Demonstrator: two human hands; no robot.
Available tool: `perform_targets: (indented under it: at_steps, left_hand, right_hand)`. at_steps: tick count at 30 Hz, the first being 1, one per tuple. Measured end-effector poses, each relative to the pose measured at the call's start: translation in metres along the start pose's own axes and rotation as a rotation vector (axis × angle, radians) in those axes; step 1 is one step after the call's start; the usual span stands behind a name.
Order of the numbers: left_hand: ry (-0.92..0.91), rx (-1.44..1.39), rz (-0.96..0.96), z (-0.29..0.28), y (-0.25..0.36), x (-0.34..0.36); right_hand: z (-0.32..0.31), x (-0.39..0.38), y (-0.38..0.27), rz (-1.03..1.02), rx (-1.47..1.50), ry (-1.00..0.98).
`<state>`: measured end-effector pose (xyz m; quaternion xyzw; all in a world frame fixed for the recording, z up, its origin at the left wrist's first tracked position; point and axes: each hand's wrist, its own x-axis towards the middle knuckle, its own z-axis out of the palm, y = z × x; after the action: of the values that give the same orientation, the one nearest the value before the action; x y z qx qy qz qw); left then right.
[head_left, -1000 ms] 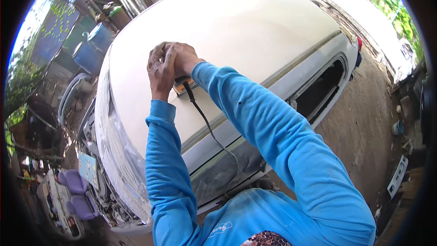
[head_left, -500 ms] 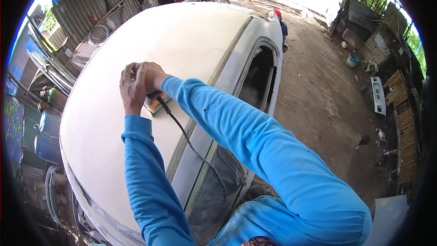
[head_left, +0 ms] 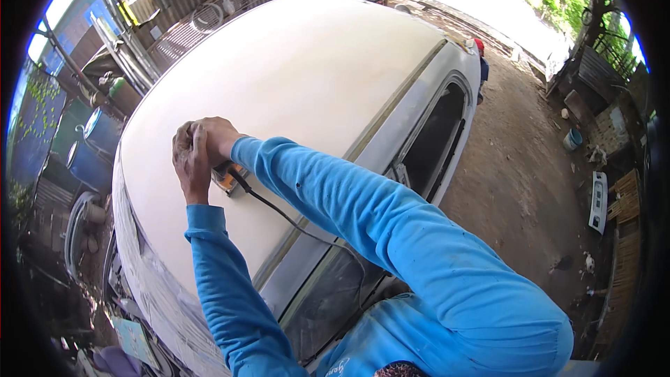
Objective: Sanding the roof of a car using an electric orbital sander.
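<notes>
An orange electric sander [head_left: 225, 181] rests on the pale, dull-surfaced car roof [head_left: 307, 70]. My left hand [head_left: 190, 171] is closed over its left side, fingers bent around its top. From the other side my right hand [head_left: 216, 137] wraps the same tool, its fingers meeting the left ones. Both hands cover most of the sander; only its orange lower body shows beneath them. A black cord [head_left: 269, 206] leaves the sander and crosses the roof edge, running down over the covered side window [head_left: 335, 286] toward my body.
A side window opening [head_left: 436, 139] lies beyond my right arm. Clear plastic sheeting [head_left: 157, 286] hangs at the car's left end. On the dirt ground to the right are a white bumper [head_left: 598, 202] and a bucket [head_left: 572, 139]. Blue drums [head_left: 91, 165] stand left. A person [head_left: 481, 63] is beyond the car.
My view has shifted, so the car appears farther right and lower. Both hands, still together on the sander, have moved slightly toward the plastic-covered end of the roof.
</notes>
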<state>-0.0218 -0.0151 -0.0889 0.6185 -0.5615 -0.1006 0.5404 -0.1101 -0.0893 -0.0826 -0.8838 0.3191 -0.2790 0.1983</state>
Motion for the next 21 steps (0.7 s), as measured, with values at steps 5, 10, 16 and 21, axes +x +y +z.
perform_targets:
  at_steps: [5,10,16,21]
  left_hand:
    - [0.120,-0.085,-0.047,-0.072,-0.025,-0.035]
    - [0.204,-0.074,-0.105,-0.136,-0.042,-0.077]
    - [0.309,-0.109,-0.154,-0.187,-0.051,-0.128]
    - [0.328,-0.210,-0.167,-0.191,-0.040,-0.145]
  right_hand:
    - [0.049,0.002,-0.064,-0.060,0.071,-0.095]
    - [0.101,-0.006,-0.127,-0.144,0.100,-0.101]
    - [0.134,-0.030,-0.186,-0.224,0.146,-0.189]
    - [0.126,-0.045,-0.199,-0.235,0.151,-0.315]
